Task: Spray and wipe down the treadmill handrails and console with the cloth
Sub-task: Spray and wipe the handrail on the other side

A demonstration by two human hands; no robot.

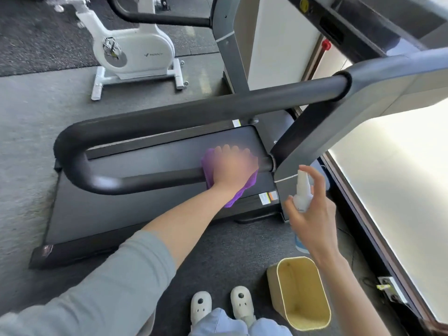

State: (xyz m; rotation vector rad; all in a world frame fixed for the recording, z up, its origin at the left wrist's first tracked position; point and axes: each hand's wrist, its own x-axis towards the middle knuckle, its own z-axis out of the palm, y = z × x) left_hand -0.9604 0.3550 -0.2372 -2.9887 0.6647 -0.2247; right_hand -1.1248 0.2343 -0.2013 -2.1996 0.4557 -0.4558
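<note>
Down by the feet, a pair of white slippers (221, 305) and a yellow bin (300, 293) stand on the dark mat. Just above the bin, the right hand (312, 212) holds the white spray bottle (303, 190) upright, fingers curled round its body, forefinger lifted above the nozzle. It looks small and light, probably smooth plastic that could slip in a wet palm, so the body is the sensible place to hold it.

Further out, the left hand (234, 166) presses the purple cloth (238, 187) onto the near bar of the handrail (135, 183), close to the grey upright (312, 146). The hand is blurred; the fingers seem folded over the bar with the cloth beneath, and one corner hangs free. The cloth is soft and limp, so it should wrap the round bar easily, and bunching it under the palm ought to stop it sliding off.

The rail loops left, then runs back along its far bar. The console (378, 25) sits top right, well apart from both hands, and I'd guess it is yet to be wiped. Beyond, a white exercise bike (133, 52).
</note>
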